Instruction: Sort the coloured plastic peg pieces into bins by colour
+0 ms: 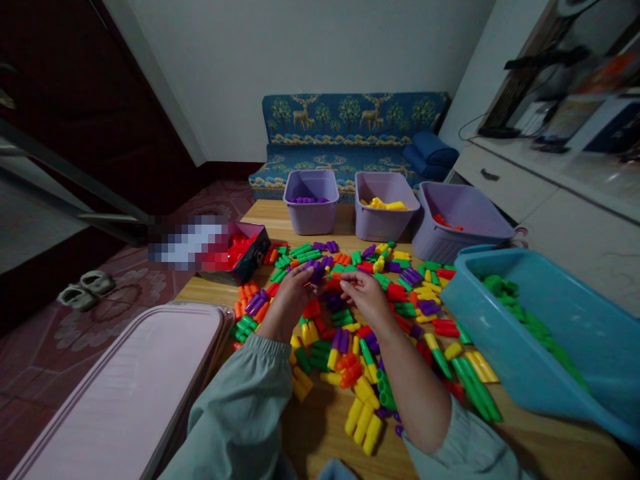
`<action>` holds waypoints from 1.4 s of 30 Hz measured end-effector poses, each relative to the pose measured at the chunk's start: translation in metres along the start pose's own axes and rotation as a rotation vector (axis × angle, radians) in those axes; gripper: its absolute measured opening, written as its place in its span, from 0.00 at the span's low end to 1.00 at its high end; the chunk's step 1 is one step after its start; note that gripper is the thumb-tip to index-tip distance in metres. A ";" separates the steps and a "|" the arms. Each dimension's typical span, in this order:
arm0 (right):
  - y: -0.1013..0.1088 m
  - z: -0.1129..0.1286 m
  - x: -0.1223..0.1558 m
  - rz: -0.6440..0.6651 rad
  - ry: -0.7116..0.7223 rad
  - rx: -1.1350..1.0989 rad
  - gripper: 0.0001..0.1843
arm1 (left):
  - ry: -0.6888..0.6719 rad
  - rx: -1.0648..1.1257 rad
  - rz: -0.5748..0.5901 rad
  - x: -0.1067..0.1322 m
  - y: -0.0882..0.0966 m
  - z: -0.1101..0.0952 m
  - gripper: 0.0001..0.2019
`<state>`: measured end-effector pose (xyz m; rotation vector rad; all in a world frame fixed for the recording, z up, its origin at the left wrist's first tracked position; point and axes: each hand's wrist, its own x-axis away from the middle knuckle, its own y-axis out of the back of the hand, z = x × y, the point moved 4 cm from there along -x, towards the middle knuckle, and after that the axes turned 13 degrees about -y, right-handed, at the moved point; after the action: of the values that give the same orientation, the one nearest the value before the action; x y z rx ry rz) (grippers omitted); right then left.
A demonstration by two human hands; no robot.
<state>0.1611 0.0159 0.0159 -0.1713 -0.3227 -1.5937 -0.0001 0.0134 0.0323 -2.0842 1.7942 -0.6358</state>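
A heap of coloured plastic bullet-shaped blocks covers the wooden table: red, orange, yellow, green and purple. My left hand is closed on a purple block piece held just above the heap. My right hand is pinched shut on a small piece I cannot make out, close beside the left hand. Both wrists come out of pale green sleeves.
Three lilac bins stand at the back: one with purple blocks, one with yellow, one with red. A blue tub of green blocks fills the right. A box of red blocks and a pink lid lie left.
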 end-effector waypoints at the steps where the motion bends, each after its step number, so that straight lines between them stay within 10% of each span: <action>1: 0.000 -0.002 -0.001 0.000 0.000 0.006 0.13 | -0.007 0.006 -0.011 -0.004 -0.002 -0.005 0.10; 10: 0.002 -0.006 -0.007 -0.009 0.100 0.061 0.14 | -0.133 0.158 -0.084 -0.108 -0.062 -0.106 0.08; 18: 0.002 -0.008 -0.007 0.011 0.068 0.086 0.16 | -0.151 0.035 -0.248 -0.173 -0.068 -0.120 0.08; 28: 0.002 -0.011 -0.010 -0.008 0.101 0.165 0.10 | -0.231 0.085 -0.149 -0.145 -0.074 -0.121 0.11; 33: 0.003 -0.010 -0.012 -0.032 0.133 0.131 0.09 | -0.211 -0.060 -0.099 -0.098 -0.056 -0.091 0.15; 42: 0.005 0.010 0.002 -0.124 0.281 0.414 0.12 | -0.388 -1.412 0.441 0.025 -0.003 -0.047 0.13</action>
<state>0.1648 0.0170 0.0265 0.3937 -0.4407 -1.6119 -0.0196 -0.0083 0.0771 -1.9532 2.5711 1.4448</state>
